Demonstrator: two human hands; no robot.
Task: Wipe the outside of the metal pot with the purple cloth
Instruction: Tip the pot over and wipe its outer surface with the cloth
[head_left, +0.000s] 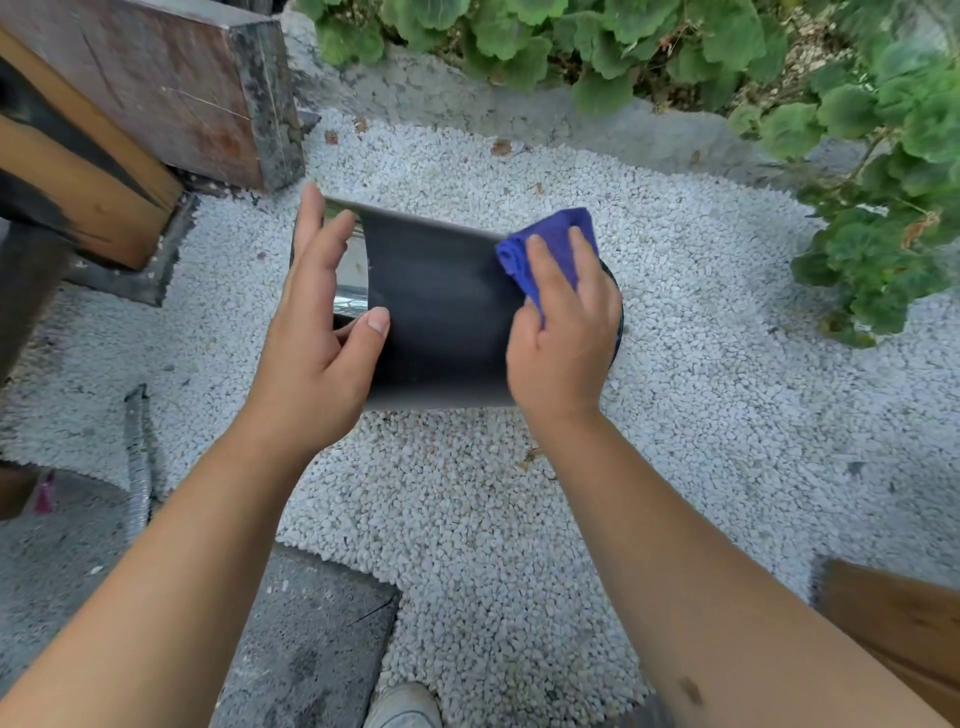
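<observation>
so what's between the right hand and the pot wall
The purple cloth, folded, lies under the right hand, whose fingers press it against the dark outer wall of the metal pot. The head view shows this.

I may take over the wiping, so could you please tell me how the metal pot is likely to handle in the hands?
The metal pot looks rigid and smooth, so it may slip; the left hand grips it at its open end. Held sideways above the gravel, its round wall would probably roll if set down so. The purple cloth under the right hand looks soft.
</observation>
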